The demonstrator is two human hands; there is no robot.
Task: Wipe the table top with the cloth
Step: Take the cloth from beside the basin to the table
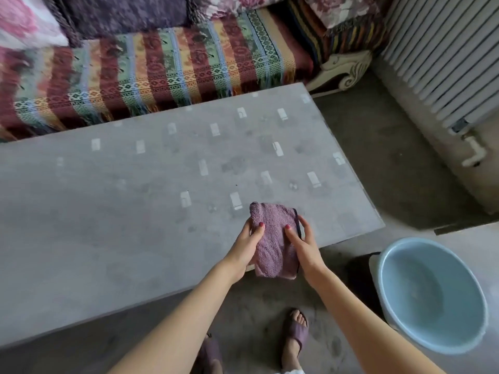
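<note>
Head view, read left to right. At far left I see a striped woven sofa cover [151, 74] running behind the long grey table top [121, 201], whose surface carries pale rectangular marks and dull smudges. Near the table's front edge, toward its right end, I see the left hand [247, 245] gripping the left side of the cloth [274, 238], thumb laid on top and the other fingers hidden beneath. The cloth is a folded mauve terry piece; its far part lies over the table top and its near end hangs past the front edge. Whether it touches the surface I cannot tell. The right hand [305, 245] grips the cloth's right side, thumb on top of the fabric and fingers curled at its dark-trimmed edge. Below the forearms, I see a foot in a purple slipper [295, 333] on the concrete floor. At right, a pale blue basin [432, 295] stands on the floor just beside the table's near right corner. Beyond it, a white ribbed radiator [442, 55] fills the upper right.
</note>
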